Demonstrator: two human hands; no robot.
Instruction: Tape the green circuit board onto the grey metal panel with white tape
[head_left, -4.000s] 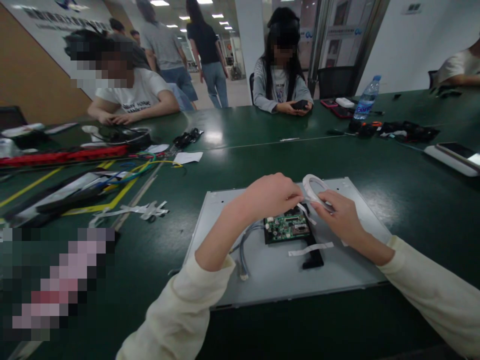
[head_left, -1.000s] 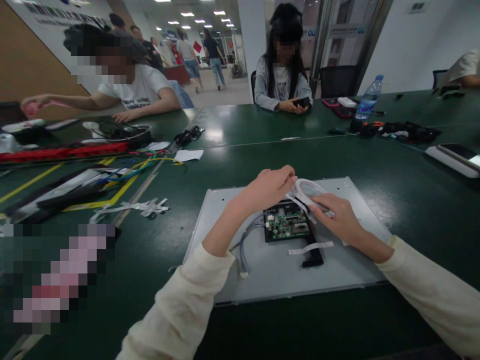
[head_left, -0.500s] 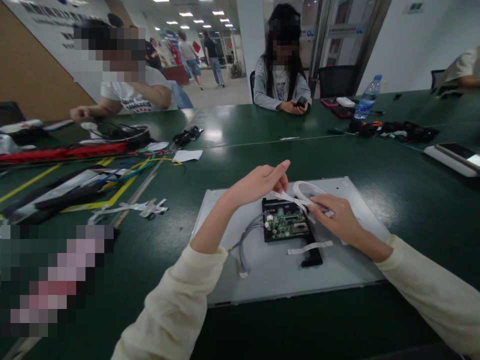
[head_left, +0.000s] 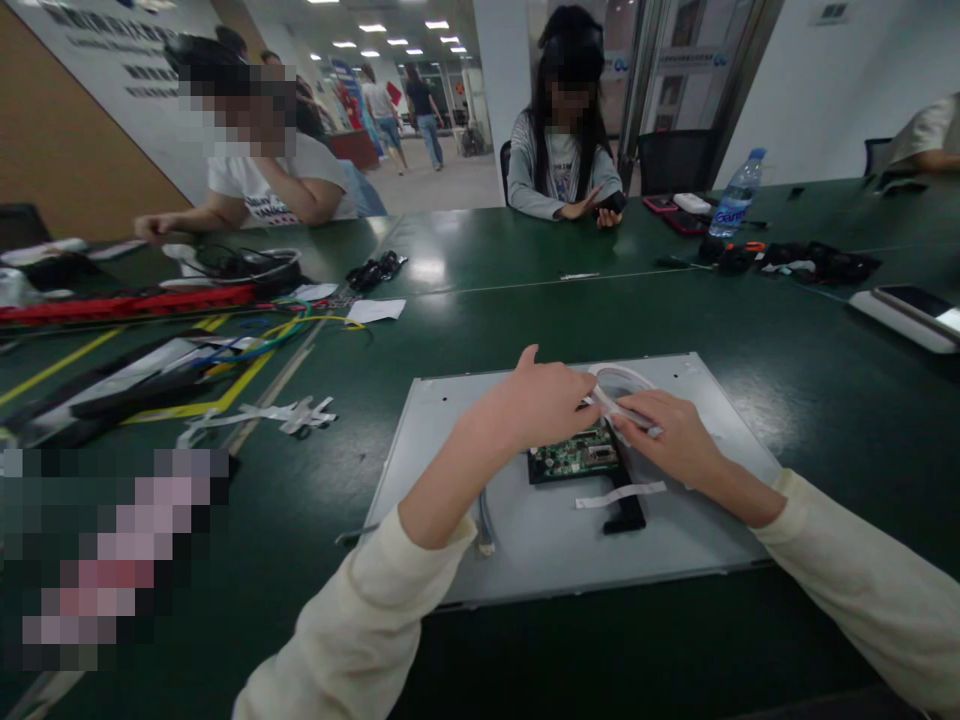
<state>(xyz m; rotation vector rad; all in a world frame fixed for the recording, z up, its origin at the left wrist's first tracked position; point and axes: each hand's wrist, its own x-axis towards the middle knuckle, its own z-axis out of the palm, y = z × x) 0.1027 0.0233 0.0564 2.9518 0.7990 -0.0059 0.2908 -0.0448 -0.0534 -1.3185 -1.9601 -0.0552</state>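
Observation:
A grey metal panel [head_left: 697, 545] lies flat on the green table in front of me. A small green circuit board [head_left: 576, 456] sits on it, with a black strip and a white tape piece [head_left: 621, 494] beside it. My right hand [head_left: 675, 438] grips a roll of white tape [head_left: 621, 382] just above the board. My left hand [head_left: 541, 402] is closed, pinching the tape's loose end right next to the roll. A grey cable [head_left: 484, 520] trails off the board under my left forearm.
Coloured wires and a red bar [head_left: 127, 306] crowd the left of the table, with tape scraps [head_left: 289, 414] nearer. A water bottle [head_left: 735, 196], phones and black gear lie at the far right. Other people sit across the table.
My left hand, which had lifted and drawn a strip of tape up and left, has come back down against the roll over the board. My right hand stays on the roll.

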